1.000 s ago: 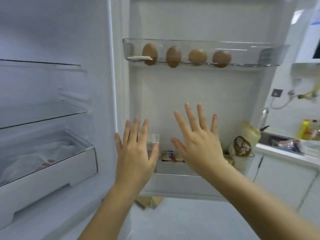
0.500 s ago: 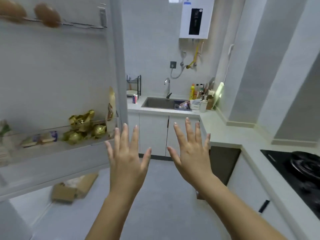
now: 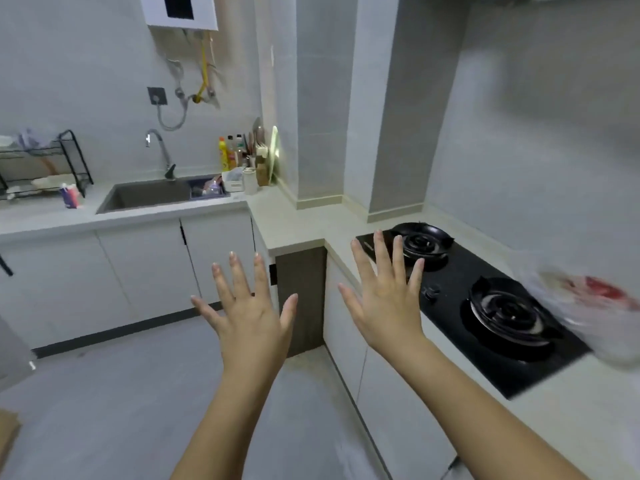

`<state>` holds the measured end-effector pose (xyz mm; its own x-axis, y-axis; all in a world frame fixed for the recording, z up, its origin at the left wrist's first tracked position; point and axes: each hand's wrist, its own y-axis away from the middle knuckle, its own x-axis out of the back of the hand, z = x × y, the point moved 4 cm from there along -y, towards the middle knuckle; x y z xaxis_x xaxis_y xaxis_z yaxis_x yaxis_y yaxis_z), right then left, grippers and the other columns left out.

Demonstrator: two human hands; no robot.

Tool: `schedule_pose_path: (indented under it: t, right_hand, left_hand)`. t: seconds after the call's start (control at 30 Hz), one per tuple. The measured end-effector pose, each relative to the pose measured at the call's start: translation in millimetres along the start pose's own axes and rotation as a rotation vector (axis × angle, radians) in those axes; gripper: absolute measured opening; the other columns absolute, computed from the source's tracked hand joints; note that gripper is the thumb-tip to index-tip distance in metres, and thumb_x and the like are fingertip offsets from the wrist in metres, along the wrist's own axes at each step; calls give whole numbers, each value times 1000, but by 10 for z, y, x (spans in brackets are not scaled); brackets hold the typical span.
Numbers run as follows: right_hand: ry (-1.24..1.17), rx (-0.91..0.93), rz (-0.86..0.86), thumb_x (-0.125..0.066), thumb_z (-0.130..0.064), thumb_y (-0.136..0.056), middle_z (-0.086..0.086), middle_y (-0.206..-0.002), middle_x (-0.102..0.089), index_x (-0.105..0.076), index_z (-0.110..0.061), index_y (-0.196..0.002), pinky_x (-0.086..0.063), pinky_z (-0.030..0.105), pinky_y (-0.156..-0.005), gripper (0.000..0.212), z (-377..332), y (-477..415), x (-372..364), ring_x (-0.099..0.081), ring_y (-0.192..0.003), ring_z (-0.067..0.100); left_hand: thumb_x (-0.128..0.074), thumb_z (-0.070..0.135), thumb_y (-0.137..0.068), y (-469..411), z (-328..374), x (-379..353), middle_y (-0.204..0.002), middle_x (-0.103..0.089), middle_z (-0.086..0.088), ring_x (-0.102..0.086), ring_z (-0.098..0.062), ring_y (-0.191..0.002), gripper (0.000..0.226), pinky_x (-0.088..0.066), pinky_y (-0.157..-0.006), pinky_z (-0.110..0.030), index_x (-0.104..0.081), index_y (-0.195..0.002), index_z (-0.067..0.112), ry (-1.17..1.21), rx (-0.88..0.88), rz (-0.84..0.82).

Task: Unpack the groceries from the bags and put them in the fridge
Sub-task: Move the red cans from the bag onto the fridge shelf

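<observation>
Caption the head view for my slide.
Left hand and right hand open, empty, near the stove; blurred plastic bag far right.

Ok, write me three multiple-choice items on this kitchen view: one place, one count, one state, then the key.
1. Where is the blurred clear plastic bag with red contents? A in the sink; B on the floor; C on the pale counter by the black glass gas hob.
2. How many burners has that hob? A two; B one; C four.
3. How are the left hand and right hand? A gripping the bag; B open, fingers spread, empty; C fists.
Key: C, it lies at the hob's right edge; A, two rings show; B, all fingers are straight.
</observation>
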<state>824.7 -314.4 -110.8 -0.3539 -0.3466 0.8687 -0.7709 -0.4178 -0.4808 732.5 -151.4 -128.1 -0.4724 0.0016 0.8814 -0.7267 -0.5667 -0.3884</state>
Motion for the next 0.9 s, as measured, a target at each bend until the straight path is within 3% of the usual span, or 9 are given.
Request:
schedule_pose_path:
  t: [0.23,0.4,0.47,0.67,0.77,0.9]
  right_hand:
    - [143,-271,-44,-32,-55,-97,7,-162,13,4,-31,-154,4,62,-114,71,1379,122,-31,18,-147,33]
    - [229,-447,-32,-40,-54,-96,9,-163,-2,-12,-29,-155,-5,64,-114,70,2231,60,-99,5,-149,36]
    - [259,-516,-39,-42,-54,-96,8,-163,-3,-14,-29,-155,-4,64,-114,70,2569,50,-88,6,-149,35]
    - [381,-759,-86,-35,-57,-96,4,-162,12,2,-33,-154,4,60,-115,72,3520,410,27,18,-148,31]
    - [423,-910,-124,-34,-56,-97,5,-163,7,-3,-31,-155,-2,60,-116,70,3854,824,130,12,-149,32]
    - [473,-1097,-118,-50,-53,-93,8,-162,-10,-24,-27,-153,-22,64,-111,70,4195,1394,294,-8,-149,37]
  left_hand:
    - [-19,65,-89,-167,1334,-755,-161,1,-11,12,-31,-147,78,13,-107,-62,-4,-153,24,139,-299,-65]
    - [-22,63,-92,-387,2272,-1305,-161,5,-11,15,-32,-147,76,10,-109,-65,-1,-154,24,202,-486,-175]
    - [-28,62,-91,-468,2689,-1493,-161,5,-11,14,-32,-147,78,2,-111,-69,-2,-154,23,265,-560,-215]
    - [-51,55,-87,-267,3856,-1952,-157,-22,-17,-11,-39,-146,78,-10,-107,-70,-28,-150,15,340,-835,-301]
    - [-59,51,-84,48,4319,-2085,-153,-32,-18,-22,-41,-143,76,-18,-104,-72,-39,-145,12,385,-982,-351]
    - [-37,55,-86,572,4801,-2129,-149,-41,-13,-34,-39,-139,71,-24,-101,-72,-39,-143,14,453,-1193,-412]
